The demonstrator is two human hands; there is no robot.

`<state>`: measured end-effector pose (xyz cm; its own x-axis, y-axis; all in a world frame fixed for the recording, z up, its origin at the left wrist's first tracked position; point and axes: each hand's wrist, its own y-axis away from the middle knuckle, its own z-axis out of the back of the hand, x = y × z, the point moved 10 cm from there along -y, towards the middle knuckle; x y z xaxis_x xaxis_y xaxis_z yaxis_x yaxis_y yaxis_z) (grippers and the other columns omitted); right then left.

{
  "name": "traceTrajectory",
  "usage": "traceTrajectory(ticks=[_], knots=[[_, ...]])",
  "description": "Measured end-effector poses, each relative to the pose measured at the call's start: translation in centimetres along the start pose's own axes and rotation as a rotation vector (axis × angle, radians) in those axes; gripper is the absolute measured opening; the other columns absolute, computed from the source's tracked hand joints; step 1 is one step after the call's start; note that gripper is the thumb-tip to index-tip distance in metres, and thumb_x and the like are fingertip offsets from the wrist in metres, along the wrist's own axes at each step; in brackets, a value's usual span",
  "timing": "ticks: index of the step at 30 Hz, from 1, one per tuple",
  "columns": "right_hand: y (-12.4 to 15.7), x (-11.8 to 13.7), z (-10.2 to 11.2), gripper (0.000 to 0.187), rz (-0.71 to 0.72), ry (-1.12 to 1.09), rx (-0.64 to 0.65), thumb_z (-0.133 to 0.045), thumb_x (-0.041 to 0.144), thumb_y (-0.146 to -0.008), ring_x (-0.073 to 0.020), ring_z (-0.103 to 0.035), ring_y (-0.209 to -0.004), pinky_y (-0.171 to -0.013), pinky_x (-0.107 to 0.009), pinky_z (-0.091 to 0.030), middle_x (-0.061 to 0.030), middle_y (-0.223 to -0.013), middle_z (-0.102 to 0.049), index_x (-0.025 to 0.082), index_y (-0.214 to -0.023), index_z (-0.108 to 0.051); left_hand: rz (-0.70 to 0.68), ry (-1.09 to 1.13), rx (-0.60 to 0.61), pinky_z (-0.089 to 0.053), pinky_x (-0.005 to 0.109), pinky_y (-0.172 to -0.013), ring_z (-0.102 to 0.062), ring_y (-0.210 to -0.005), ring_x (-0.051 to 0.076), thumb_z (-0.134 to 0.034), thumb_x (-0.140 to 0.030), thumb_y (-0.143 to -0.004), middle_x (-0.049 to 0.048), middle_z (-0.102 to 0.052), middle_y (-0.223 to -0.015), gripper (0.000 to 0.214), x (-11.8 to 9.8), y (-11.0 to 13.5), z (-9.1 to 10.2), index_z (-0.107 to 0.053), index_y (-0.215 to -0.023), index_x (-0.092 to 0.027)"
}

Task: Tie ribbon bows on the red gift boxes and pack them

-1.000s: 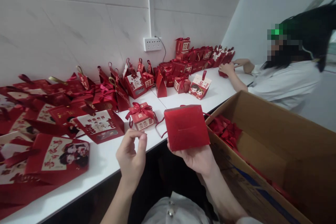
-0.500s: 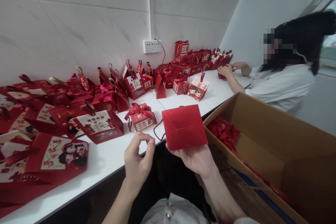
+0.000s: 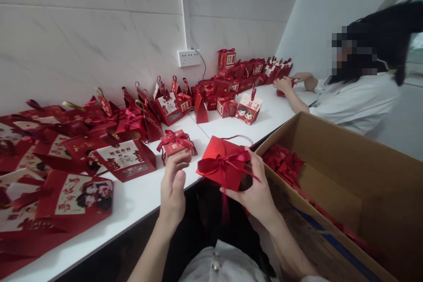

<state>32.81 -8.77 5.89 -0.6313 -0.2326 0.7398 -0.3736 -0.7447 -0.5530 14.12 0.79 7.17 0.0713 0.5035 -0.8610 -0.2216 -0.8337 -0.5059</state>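
My right hand (image 3: 259, 194) grips a red gift box (image 3: 214, 149) by its right side, with the thumb below and the fingers behind the edge. A dark red ribbon bow (image 3: 228, 165) is tied across its face, and one ribbon tail hangs down. A thin cord loops out behind the box. To its left, my left hand (image 3: 173, 191) is held up with fingers loosely curled and apart, touching nothing. Just beyond that hand, a small ribboned box (image 3: 176, 143) stands on the white table (image 3: 139, 200).
Many red gift boxes (image 3: 125, 158) crowd the left and back of the table. At right, a large cardboard carton (image 3: 330, 185) holds red packages (image 3: 282, 163). Beyond it, a co-worker (image 3: 357, 101) handles a red item at the table. A power socket (image 3: 189, 58) is on the wall.
The box in my right hand has turned, from its plain red underside to the side with the bow. My left hand's thumb and fingers have spread apart from a near-pinch.
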Motion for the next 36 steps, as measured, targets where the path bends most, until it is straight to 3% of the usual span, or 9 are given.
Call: traceTrajectory(ticks=[4, 7, 10, 14, 23, 27, 30, 33, 36], knots=[[-0.2, 1.5, 0.5, 0.092, 0.119, 0.086, 0.03, -0.079, 0.035, -0.065, -0.0286, -0.04, -0.128, -0.107, -0.047, -0.038, -0.0101, -0.133, -0.038, 0.03, -0.141, -0.027, -0.054, -0.081, 0.113, -0.047, 0.031, -0.081, -0.057, -0.093, 0.019, -0.052, -0.039, -0.088, 0.0062, -0.059, -0.099, 0.025, -1.2, -0.2, -1.9, -0.06, -0.102, -0.021], [0.0, 1.6, 0.7, 0.094, 0.118, 0.07, 0.036, -0.079, 0.037, -0.066, -0.0293, -0.038, -0.129, -0.106, -0.047, -0.039, -0.0106, -0.135, -0.036, 0.03, -0.142, -0.024, -0.159, -0.163, 0.086, -0.046, 0.027, -0.071, -0.054, -0.079, 0.015, -0.059, -0.025, -0.085, 0.0021, -0.055, -0.082, 0.006, -3.2, 0.1, -2.2, -0.058, -0.086, -0.02], [0.3, 1.6, 0.6, 0.093, 0.129, 0.056, 0.045, -0.078, 0.034, -0.067, -0.0303, -0.038, -0.129, -0.105, -0.048, -0.039, -0.0106, -0.135, -0.036, 0.03, -0.142, -0.023, -0.41, -0.249, 0.033, -0.046, 0.028, -0.068, -0.051, -0.071, 0.012, -0.063, -0.01, -0.08, -0.0012, -0.053, -0.072, 0.011, -6.6, 1.3, -2.2, -0.056, -0.081, -0.019], [0.5, 1.8, 0.4, 0.09, 0.139, 0.01, 0.07, -0.076, 0.032, -0.069, -0.0302, -0.039, -0.129, -0.105, -0.047, -0.04, -0.0093, -0.137, -0.036, 0.032, -0.142, -0.023, -0.717, -0.378, 0.079, -0.048, 0.038, -0.081, -0.05, -0.069, 0.012, -0.068, -0.007, -0.075, -0.0021, -0.053, -0.069, 0.017, -10.1, 3.5, -3.3, -0.061, -0.086, -0.018], [0.7, 1.9, 0.9, 0.091, 0.138, -0.051, 0.069, -0.077, 0.027, -0.069, -0.0293, -0.038, -0.13, -0.106, -0.048, -0.039, -0.0084, -0.139, -0.034, 0.035, -0.142, -0.023, -0.781, -0.434, 0.07, -0.048, 0.04, -0.084, -0.051, -0.07, 0.013, -0.069, -0.008, -0.074, -0.0023, -0.053, -0.066, 0.017, -11.0, 4.1, -3.1, -0.064, -0.086, -0.019], [0.7, 2.1, 1.5, 0.092, 0.151, -0.052, 0.067, -0.078, 0.025, -0.067, -0.0287, -0.039, -0.129, -0.106, -0.046, -0.04, -0.0087, -0.138, -0.036, 0.034, -0.142, -0.024, -0.677, -0.36, 0.014, -0.048, 0.036, -0.08, -0.052, -0.068, 0.012, -0.069, -0.007, -0.073, -0.0027, -0.056, -0.069, 0.018, -9.6, 2.3, -2.4, -0.062, -0.085, -0.019], [0.8, 2.0, 1.7, 0.088, 0.149, 0.017, 0.119, -0.076, 0.026, -0.07, -0.0298, -0.037, -0.131, -0.106, -0.047, -0.039, -0.0093, -0.138, -0.036, 0.034, -0.141, -0.025, -0.399, -0.261, -0.012, -0.047, 0.027, -0.068, -0.054, -0.068, 0.012, -0.066, -0.011, -0.077, -0.0017, -0.059, -0.07, 0.01, -5.8, -0.7, -2.2, -0.06, -0.079, -0.019], [1.3, 0.9, 2.3, 0.084, 0.118, 0.105, 0.164, -0.073, 0.026, -0.073, -0.0301, -0.036, -0.132, -0.107, -0.048, -0.038, -0.01, -0.14, -0.035, 0.033, -0.142, -0.025, -0.059, -0.18, 0.11, -0.046, 0.024, -0.063, -0.057, -0.066, 0.013, -0.063, -0.024, -0.08, -0.0002, -0.061, -0.069, 0.011, -0.5, -2.8, -4.3, -0.06, -0.072, -0.018], [2.0, -1.1, 4.5, 0.087, 0.053, 0.167, 0.127, -0.075, 0.029, -0.071, -0.0305, -0.038, -0.131, -0.107, -0.049, -0.037, -0.0102, -0.14, -0.035, 0.033, -0.142, -0.024, 0.143, -0.146, 0.203, -0.048, 0.026, -0.065, -0.06, -0.067, 0.014, -0.059, -0.034, -0.082, 0.0015, -0.064, -0.069, 0.02, 3.5, -3.3, -6.9, -0.062, -0.074, -0.016]])
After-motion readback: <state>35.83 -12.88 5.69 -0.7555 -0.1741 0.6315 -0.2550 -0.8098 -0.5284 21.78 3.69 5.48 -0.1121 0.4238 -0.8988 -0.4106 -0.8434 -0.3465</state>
